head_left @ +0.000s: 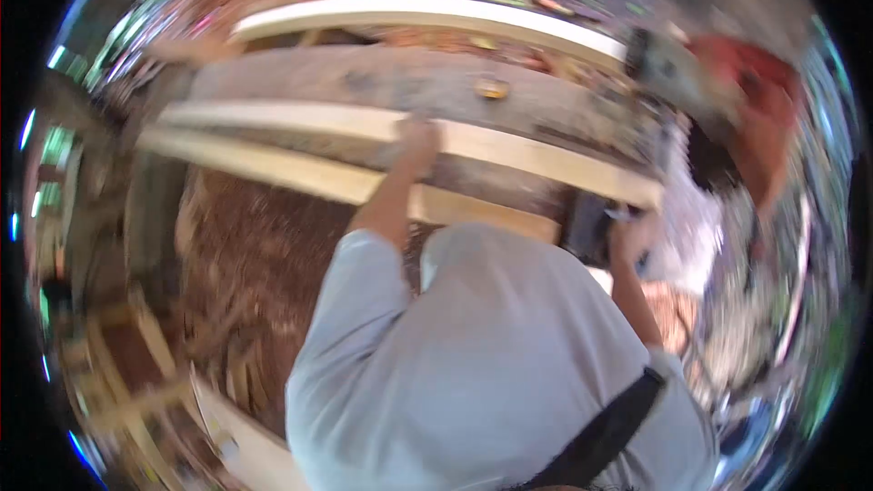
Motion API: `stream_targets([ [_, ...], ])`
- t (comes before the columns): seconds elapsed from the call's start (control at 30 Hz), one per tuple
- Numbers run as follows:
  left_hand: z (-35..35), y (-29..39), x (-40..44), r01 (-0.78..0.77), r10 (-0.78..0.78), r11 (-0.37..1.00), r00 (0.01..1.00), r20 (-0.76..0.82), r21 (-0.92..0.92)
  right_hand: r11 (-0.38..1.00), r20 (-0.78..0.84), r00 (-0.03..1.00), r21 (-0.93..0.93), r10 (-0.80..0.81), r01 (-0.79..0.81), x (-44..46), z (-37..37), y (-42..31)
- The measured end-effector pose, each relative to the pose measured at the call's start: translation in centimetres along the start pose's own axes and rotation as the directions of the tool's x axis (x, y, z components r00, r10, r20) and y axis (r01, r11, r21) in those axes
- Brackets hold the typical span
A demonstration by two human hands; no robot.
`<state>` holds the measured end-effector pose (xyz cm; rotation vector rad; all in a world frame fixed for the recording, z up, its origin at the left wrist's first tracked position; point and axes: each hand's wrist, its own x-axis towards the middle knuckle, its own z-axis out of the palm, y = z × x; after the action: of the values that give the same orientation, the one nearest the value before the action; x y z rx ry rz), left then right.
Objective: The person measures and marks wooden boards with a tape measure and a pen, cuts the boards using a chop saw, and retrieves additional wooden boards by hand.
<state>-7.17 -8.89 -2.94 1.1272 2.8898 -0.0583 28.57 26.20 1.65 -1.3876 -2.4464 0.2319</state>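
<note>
A long pale wooden board (pixel 527 153) lies across the workbench in front of me. My left hand (pixel 420 141) is closed over this board near its middle. By the board's right end is my right hand (pixel 634 236), its fingers curled and blurred; what they hold is unclear. A dark, boxy object (pixel 587 225) with a small shiny part sits right beside that hand. Nearer to my body, a second pale board (pixel 300 171) runs below the first, partly hidden by my left forearm.
Another long board (pixel 427 9) lies along the bench's far side. A small yellow item (pixel 492 87) rests on the grey bench top (pixel 318 73). At right stands a red machine (pixel 750 95) with a dark toothed-looking part. Wooden frames (pixel 136 400) are at lower left.
</note>
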Motion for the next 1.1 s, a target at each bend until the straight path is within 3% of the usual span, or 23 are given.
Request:
stream_targets([
  [0.03, -1.9, 1.0, 0.0, 0.066, -0.065, 0.995, 0.998, 0.018, -0.074, 0.992, -0.064, 0.998, -0.124, -0.022, 0.014, -0.1, 1.2, 0.9],
  [0.07, 2.7, -1.7, 1.7, -0.054, 0.071, 0.988, 0.991, 0.117, -0.147, 0.991, 0.122, 0.984, 0.017, 0.130, -0.134, 0.4, -1.5, -0.7],
  [0.1, -0.8, 0.6, 0.5, -0.027, 0.013, 0.994, 0.992, -0.128, -0.103, 0.985, 0.027, 0.989, 0.091, 0.144, -0.146, 0.1, 0.9, 0.8],
  [0.13, -0.7, 0.8, 0.9, -0.014, 0.015, 1.000, 0.998, -0.065, 0.007, 0.976, 0.149, 0.974, 0.112, 0.171, -0.189, 0.4, -0.9, 0.1],
  [0.2, -5.1, 3.3, 0.9, 0.051, -0.046, 0.998, 0.990, 0.136, -0.031, 0.958, 0.093, 0.964, 0.126, 0.247, -0.258, -0.1, 0.0, 0.8],
  [0.23, -4.9, 3.1, 0.8, 0.021, -0.017, 0.999, 0.991, 0.131, -0.028, 0.951, 0.080, 0.959, 0.127, 0.273, -0.282, -0.2, 0.2, 0.7],
  [0.33, -4.1, 2.6, 1.3, 0.045, -0.046, 0.999, 0.997, 0.055, 0.006, 0.957, 0.087, 0.963, 0.124, 0.253, -0.263, 0.2, 0.6, 0.8],
  [0.83, -4.6, 4.5, 1.0, 0.113, -0.117, 0.993, 0.982, 0.145, 0.031, 0.955, 0.073, 0.967, 0.158, 0.242, -0.251, -0.1, 0.5, 0.8],
  [0.9, -6.2, 5.7, 0.6, -0.047, 0.039, 0.998, 0.988, 0.150, 0.046, 0.957, 0.080, 0.968, 0.150, 0.240, -0.249, 0.0, 0.3, 0.8],
  [0.93, -6.1, 6.4, 0.7, -0.043, 0.035, 0.998, 0.988, 0.151, 0.047, 0.958, 0.075, 0.969, 0.145, 0.238, -0.246, -0.1, 0.2, 0.7],
  [1.0, -5.8, 8.1, 1.7, -0.286, 0.295, 0.950, 0.954, 0.060, -0.124, 0.962, 0.072, 0.971, 0.138, 0.227, -0.235, -0.3, 0.2, 0.7],
  [1.03, -5.9, 9.0, 2.7, -0.279, 0.288, 0.952, 0.956, 0.057, -0.128, 0.961, 0.068, 0.972, 0.150, 0.225, -0.233, -0.3, 0.2, 0.8],
  [1.1, -6.9, 10.3, 4.6, -0.154, 0.169, 0.986, 0.870, 0.462, -0.070, 0.963, 0.057, 0.976, 0.162, 0.211, -0.218, -0.1, 0.5, 1.1],
])
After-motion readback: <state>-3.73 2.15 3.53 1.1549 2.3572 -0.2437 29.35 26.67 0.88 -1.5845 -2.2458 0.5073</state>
